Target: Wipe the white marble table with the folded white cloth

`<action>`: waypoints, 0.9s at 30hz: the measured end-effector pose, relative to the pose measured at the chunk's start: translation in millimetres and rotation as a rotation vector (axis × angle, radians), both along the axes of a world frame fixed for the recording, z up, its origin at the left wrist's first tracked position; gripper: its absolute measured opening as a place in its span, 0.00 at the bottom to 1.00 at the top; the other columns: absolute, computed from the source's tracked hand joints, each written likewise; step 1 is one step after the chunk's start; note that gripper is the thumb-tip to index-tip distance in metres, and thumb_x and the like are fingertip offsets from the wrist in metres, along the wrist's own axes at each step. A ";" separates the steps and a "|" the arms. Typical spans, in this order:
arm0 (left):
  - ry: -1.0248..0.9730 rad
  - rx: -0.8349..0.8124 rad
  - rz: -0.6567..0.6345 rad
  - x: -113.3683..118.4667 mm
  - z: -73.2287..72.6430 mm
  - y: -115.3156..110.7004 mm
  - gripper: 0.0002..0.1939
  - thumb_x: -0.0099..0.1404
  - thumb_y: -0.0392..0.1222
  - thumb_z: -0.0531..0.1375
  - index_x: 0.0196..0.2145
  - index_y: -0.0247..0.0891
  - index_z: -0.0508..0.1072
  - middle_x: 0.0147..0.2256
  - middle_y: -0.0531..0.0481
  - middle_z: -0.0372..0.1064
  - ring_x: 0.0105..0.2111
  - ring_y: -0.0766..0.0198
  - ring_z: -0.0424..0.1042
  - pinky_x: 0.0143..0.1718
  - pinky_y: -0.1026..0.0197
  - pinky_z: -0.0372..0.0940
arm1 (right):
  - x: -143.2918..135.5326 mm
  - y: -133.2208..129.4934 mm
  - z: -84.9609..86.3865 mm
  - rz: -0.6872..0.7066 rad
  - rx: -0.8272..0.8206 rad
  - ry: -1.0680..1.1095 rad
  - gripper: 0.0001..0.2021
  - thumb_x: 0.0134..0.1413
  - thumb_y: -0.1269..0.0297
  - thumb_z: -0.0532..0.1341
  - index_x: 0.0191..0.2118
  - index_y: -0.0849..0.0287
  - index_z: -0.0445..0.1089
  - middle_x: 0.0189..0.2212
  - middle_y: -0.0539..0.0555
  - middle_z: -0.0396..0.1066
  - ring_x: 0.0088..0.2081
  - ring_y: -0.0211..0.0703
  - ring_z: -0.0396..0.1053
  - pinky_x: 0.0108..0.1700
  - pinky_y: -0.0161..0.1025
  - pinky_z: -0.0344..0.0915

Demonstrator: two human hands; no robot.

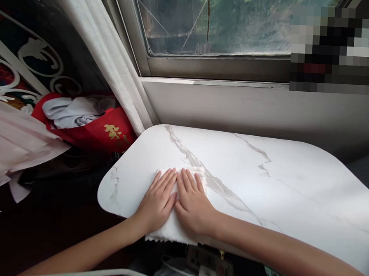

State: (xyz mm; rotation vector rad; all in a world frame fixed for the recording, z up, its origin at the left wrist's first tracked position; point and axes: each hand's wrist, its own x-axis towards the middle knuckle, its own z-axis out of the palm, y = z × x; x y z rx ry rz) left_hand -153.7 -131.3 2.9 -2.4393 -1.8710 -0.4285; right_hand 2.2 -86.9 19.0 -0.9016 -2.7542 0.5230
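A white fluffy cloth (179,232) lies on the white marble-patterned table (250,174), near its front edge, and hangs slightly over it. My left hand (158,202) rests flat on the left half of the cloth, fingers stretched out and pointing away from me. Beside it, my right hand (195,204) presses flat on the right half, its fingers also extended. The two hands are side by side, with thumbs and index fingers close together. Parts of the cloth under the palms are hidden.
Behind the table are a wall and a window (233,29). A white curtain (105,55) hangs at the left, near a red bag (88,133) with pale fabric inside. Below the front edge sit a power strip (210,265) and a white cable (115,272).
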 end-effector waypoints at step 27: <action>-0.017 0.004 -0.041 11.7 -5.5 289.1 0.22 0.68 0.37 0.44 0.58 0.32 0.60 0.61 0.45 0.56 0.61 0.61 0.52 0.63 0.53 0.41 | -6.3 246.4 -20.9 -0.459 0.246 -0.051 0.27 0.62 0.62 0.41 0.64 0.69 0.51 0.64 0.62 0.50 0.64 0.49 0.45 0.63 0.54 0.35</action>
